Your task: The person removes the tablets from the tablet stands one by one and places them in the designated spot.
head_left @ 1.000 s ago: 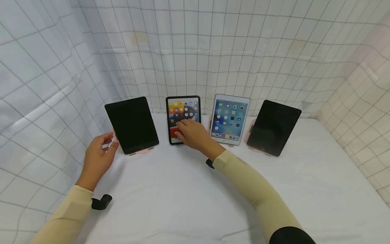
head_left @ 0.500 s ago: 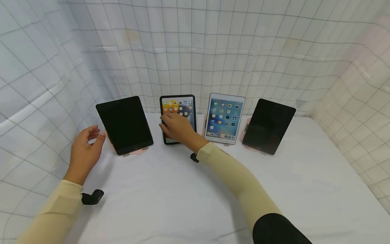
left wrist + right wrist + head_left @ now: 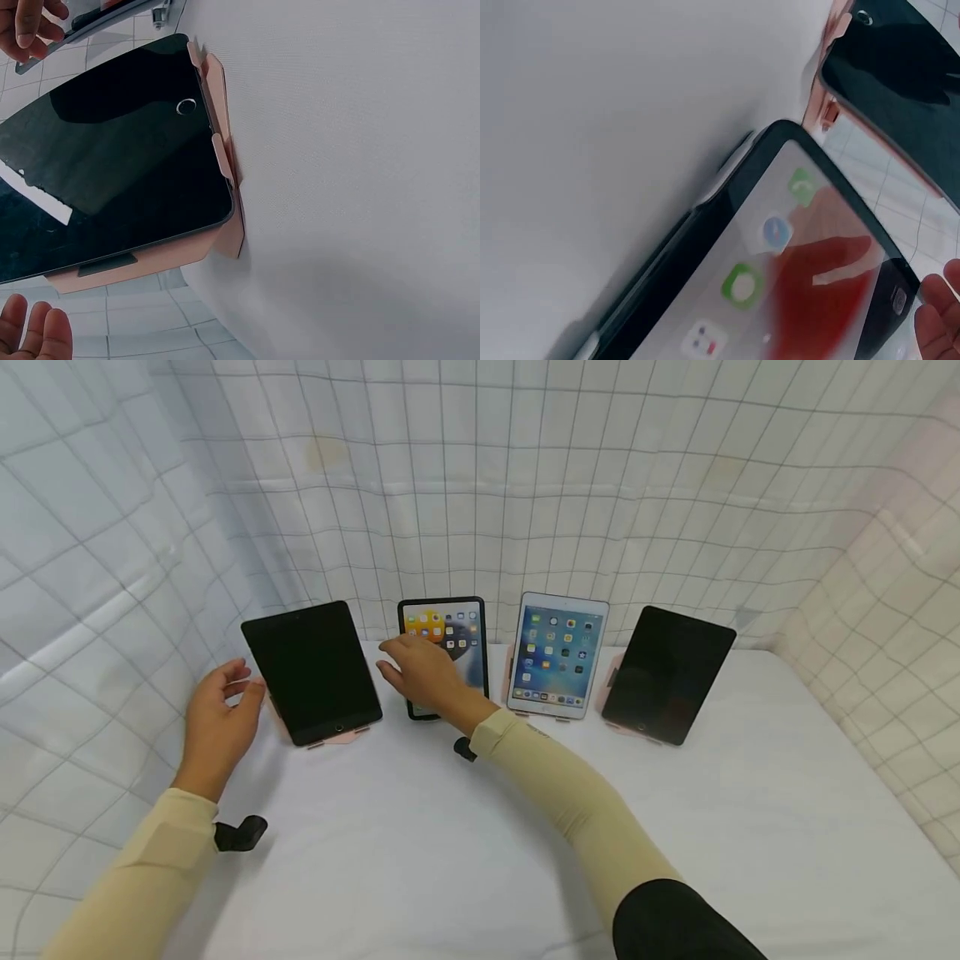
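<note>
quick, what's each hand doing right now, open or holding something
Left hand: open, holding nothing, beside the dark tablet.
Right hand: open, fingers relaxed in front of the lit tablet; touch cannot be told.

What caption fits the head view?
Right hand hovers before the lit black-cased tablet; left hand open beside the dark tablet.

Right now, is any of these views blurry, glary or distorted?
Head view: sharp, evenly lit, but the wide lens bows the grid curtain. Left wrist view: the dark tablet mirrors a bright streak and shapes. Right wrist view: the lit tablet is soft and out of focus, its icons smeared.
</note>
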{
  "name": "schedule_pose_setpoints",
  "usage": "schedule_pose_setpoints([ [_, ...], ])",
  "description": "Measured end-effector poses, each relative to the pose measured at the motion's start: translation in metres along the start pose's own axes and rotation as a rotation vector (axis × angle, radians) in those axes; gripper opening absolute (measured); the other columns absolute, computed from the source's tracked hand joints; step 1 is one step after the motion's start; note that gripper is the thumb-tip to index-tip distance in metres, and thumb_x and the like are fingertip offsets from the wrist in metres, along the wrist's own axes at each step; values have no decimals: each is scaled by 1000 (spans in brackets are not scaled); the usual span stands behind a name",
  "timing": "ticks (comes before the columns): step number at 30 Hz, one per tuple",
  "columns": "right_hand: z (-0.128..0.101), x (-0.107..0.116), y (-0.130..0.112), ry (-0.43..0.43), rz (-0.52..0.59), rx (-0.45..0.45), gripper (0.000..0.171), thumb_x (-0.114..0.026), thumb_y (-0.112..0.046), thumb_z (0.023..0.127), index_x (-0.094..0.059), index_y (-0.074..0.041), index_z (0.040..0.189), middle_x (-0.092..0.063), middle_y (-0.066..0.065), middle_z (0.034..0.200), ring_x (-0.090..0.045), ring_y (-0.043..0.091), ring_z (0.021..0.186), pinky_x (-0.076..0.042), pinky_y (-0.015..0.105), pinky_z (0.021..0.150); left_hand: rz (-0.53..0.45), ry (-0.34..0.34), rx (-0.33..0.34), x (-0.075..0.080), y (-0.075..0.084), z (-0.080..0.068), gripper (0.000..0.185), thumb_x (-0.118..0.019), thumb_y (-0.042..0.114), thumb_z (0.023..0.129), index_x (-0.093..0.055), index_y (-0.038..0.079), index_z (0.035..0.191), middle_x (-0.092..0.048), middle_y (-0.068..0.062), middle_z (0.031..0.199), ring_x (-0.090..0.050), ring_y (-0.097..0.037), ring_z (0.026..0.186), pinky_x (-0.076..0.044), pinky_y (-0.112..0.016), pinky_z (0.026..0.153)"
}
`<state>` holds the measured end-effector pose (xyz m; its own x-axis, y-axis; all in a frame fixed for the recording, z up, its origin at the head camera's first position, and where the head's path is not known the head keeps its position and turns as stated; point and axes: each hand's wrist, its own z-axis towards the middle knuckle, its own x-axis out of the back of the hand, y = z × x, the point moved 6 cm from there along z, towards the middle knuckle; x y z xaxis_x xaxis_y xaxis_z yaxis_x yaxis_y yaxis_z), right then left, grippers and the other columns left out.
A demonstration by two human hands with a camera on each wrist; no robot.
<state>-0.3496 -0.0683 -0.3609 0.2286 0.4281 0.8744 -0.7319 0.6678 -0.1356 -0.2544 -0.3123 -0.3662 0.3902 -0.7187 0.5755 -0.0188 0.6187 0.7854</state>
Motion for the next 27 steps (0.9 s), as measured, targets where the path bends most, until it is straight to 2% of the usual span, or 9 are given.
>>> schedule_pose_setpoints([
  [3,2,-2,-2,12,39,-19,35,-57,-33,102,-63,-10,128,-66,2,122,-62,14,112,-49,23,94,-3,11,-3,0,1,0,57,-46,34,104,-37,3,151,-46,-19,145,-45,-38,129,-42,-37,96],
  [7,6,-8,-5,25,109,-68,36,-57,-32,102,-61,-11,130,-64,3,127,-61,15,115,-47,23,98,-3,17,-1,-2,3,1,56,-46,34,104,-38,3,150,-47,-19,145,-45,-37,129,-41,-38,98],
  [12,11,-12,-9,30,196,-127,39,-56,-33,103,-58,-10,134,-62,3,131,-61,14,115,-46,21,97,-8,14,33,-6,3,2,57,-44,36,105,-36,4,152,-45,-17,147,-44,-36,131,-40,-47,103],
  [17,11,-14,-8,49,266,-165,39,-56,-31,103,-56,-9,135,-63,3,129,-62,12,109,-46,18,94,-17,16,59,-9,2,4,57,-42,37,105,-34,6,152,-45,-15,148,-43,-34,131,-40,-47,103],
  [24,12,-20,-6,21,335,-183,41,-56,-31,103,-54,-9,138,-62,4,131,-62,12,112,-46,19,95,-24,21,69,-12,0,8,59,-42,39,105,-32,9,155,-44,-14,149,-44,-33,132,-41,-43,105],
  [27,14,-23,-6,20,380,-202,41,-57,-30,103,-54,-9,138,-61,4,132,-61,11,112,-46,18,94,-31,23,83,-13,0,9,59,-41,40,105,-31,10,155,-44,-13,149,-43,-32,133,-41,-45,107],
])
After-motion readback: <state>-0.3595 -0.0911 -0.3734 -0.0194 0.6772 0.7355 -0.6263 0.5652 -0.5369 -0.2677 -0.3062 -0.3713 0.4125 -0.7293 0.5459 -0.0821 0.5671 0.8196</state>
